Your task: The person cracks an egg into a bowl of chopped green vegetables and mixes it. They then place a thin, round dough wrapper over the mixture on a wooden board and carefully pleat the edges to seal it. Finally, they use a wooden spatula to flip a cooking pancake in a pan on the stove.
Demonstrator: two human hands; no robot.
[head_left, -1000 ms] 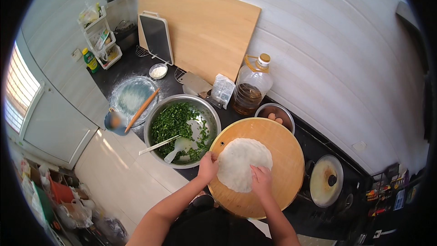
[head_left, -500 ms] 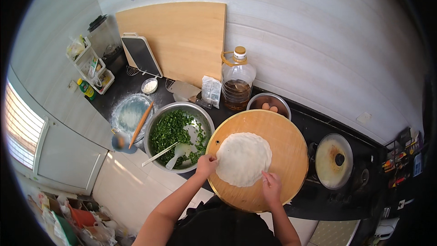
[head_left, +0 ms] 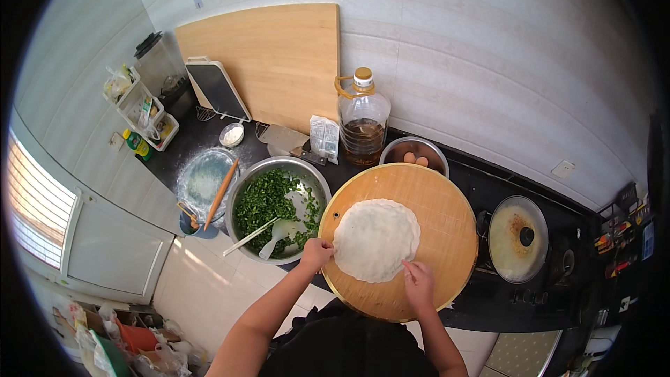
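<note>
A flat round of pale filled-looking dough [head_left: 377,237] with a crimped edge lies on a round wooden board [head_left: 443,237]. My left hand [head_left: 317,253] is closed at the dough's lower left edge, its fingertips pinching the rim. At the lower right edge, my right hand [head_left: 419,283] pinches the rim between thumb and fingers. Just left of the board stands a steel bowl [head_left: 322,185] of chopped greens [head_left: 262,199]. A white spoon [head_left: 276,239] and a pair of chopsticks [head_left: 250,237] rest in it.
Behind the board are a steel bowl of eggs [head_left: 417,159] and a large oil bottle [head_left: 363,122]. A lidded pan [head_left: 513,255] sits on the stove at right. At left lie a rolling pin [head_left: 221,195], a floured surface [head_left: 202,180] and a cleaver [head_left: 286,138].
The whole view has shifted slightly. Both hands stay pinching at the dough's edge, with only small finger movement.
</note>
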